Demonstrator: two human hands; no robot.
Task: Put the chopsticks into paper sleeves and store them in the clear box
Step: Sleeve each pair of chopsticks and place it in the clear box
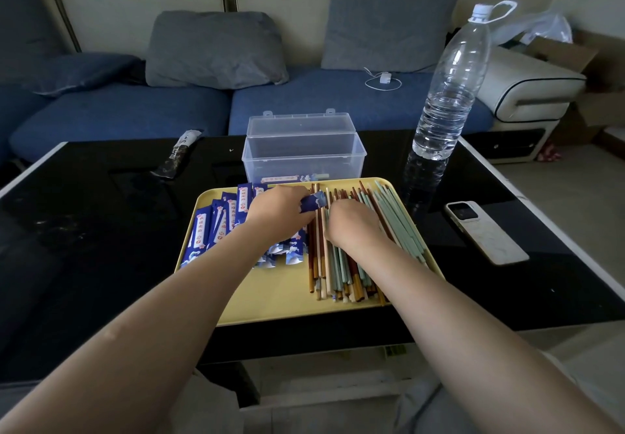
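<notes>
My left hand [277, 213] pinches a blue sleeve [313, 202] over the tray [270, 295]. My right hand [351, 227] rests on the chopsticks [341, 274]; its grip cannot be told. Box [304, 159] at 12 o'clock.

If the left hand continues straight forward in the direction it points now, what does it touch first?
The left hand, gripping a blue paper sleeve, points forward and slightly right. It would probably first meet the front wall of the clear box just beyond the yellow tray rim, though depth is uncertain.

A dim room with a sofa and a table

A blue sofa [135, 109] with grey cushions [216, 49] sits behind a shiny black table [84, 217]. The floor [575, 176] is pale.
</notes>
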